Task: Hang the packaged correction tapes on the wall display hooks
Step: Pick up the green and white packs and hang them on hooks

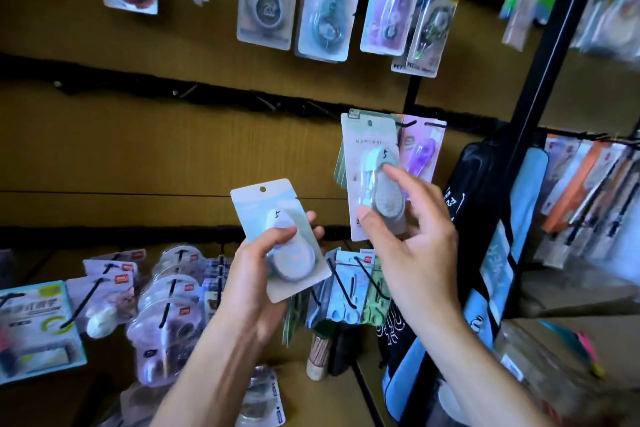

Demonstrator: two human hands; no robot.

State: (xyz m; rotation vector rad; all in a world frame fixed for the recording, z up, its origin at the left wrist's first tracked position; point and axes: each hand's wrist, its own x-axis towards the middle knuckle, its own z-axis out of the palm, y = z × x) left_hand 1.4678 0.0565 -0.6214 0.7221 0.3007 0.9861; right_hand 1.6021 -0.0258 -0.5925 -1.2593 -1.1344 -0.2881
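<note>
The hooks behind the raised pack (pixel 372 173) are hidden by its card, and the right edge blurs — whether it hangs yet is unclear. The right hand (pixel 412 236) pinches its blister; the left hand (pixel 263 274) grips a second pack (pixel 277 236), tilted, lower down.

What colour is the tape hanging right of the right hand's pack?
Purple tape, head view.

left hand (pixel 263 274) grips pale carded correction tape pack (pixel 277 239) | right hand (pixel 412 239) pinches matching pack (pixel 375 180) at 2 o'clock, before brown wall panel (pixel 138 142)
</note>
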